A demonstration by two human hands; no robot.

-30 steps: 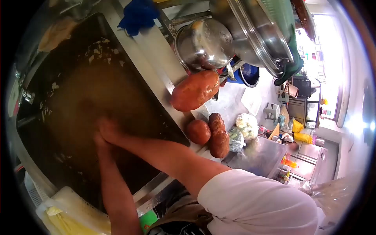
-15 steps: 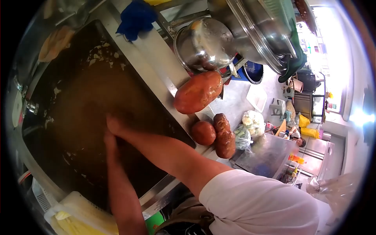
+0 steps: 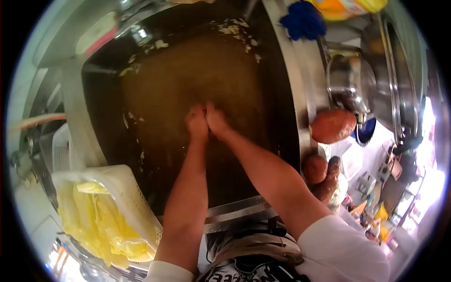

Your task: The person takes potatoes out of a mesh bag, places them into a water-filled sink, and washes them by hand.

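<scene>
Brown, cloudy water (image 3: 225,80) fills a large sink (image 3: 292,94). My left hand (image 3: 196,122) and my right hand (image 3: 215,121) are side by side near the middle of it, touching or nearly so. Both look closed, with fingers curled in; the murky water and blur hide the fingertips and anything between them. Pale peel scraps (image 3: 233,29) float mostly along the far and left sides. On the right rim sit a large reddish-skinned root (image 3: 332,126), a rounder one (image 3: 315,168) and a brown knobbly one (image 3: 329,183).
A white basket (image 3: 134,197) holding yellow plastic (image 3: 94,216) stands at the sink's near left corner. Steel pots (image 3: 350,84) and a blue cloth (image 3: 303,19) lie along the right. A tap (image 3: 140,34) reaches over the far left corner.
The view has swung left and levelled, so the sink now sits mid-frame and the basket shows more fully. My hands remain together in the water, now seen more clearly.
</scene>
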